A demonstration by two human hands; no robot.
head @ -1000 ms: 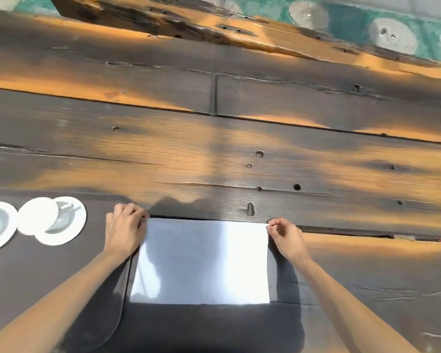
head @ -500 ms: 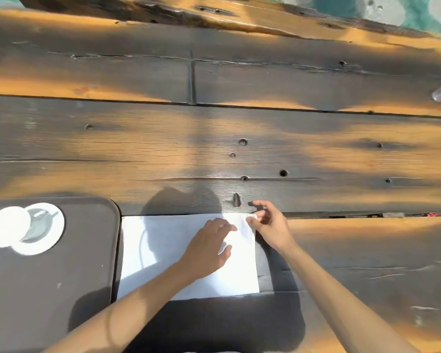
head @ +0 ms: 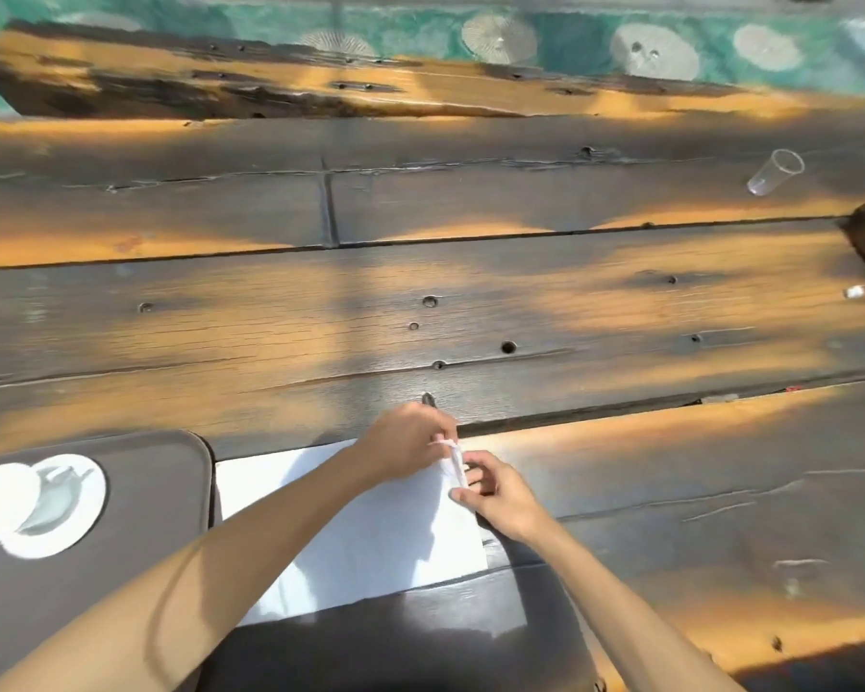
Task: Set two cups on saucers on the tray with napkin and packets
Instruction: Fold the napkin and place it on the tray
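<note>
While the tray (head: 161, 491) sits at far left with a cup and saucer (head: 53, 506) on it, I see the napkin (head: 370, 541) lying flat just right of it on a second dark tray (head: 420, 646), not on the tabletop (head: 470, 302). My left hand (head: 403, 449) crosses over to the napkin's far right corner, fingers pinching the lifted edge. My right hand (head: 503, 494) meets it there, its fingers (head: 463, 496) closed on the same edge. The raised strip runs away from me, so I judge the fold goes leftward.
</note>
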